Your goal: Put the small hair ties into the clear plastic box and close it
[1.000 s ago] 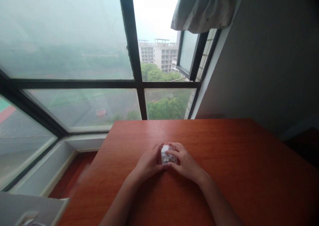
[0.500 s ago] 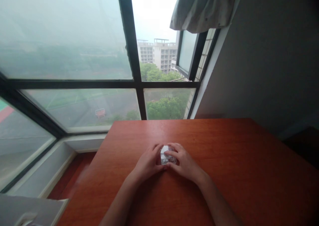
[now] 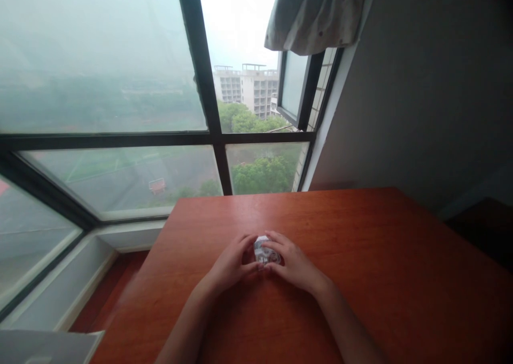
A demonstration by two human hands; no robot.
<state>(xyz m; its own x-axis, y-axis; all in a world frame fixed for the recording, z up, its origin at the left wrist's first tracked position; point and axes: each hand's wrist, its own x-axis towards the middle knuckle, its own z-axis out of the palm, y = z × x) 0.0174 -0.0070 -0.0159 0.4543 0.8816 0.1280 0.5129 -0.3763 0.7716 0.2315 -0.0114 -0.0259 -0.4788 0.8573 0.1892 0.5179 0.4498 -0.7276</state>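
A small clear and white object (image 3: 264, 252), too small to name, sits on the red-brown wooden table (image 3: 380, 278) between my two hands. My left hand (image 3: 230, 262) curls round its left side, fingers bent over the top. My right hand (image 3: 292, 262) grips its right side, thumb and fingers closed on it. The two thumbs nearly meet just in front of the object. Most of the object is hidden by the fingers.
The table stands against a large dark-framed window (image 3: 212, 134) with a white sill (image 3: 132, 230) at the left. A grey wall (image 3: 420, 86) runs along the right. A bunched curtain (image 3: 316, 11) hangs above. A pale surface (image 3: 44, 345) shows at the bottom left corner.
The view has shifted slightly to the right and down. Both hands stay closed round the small object, which has turned a little between the fingers.
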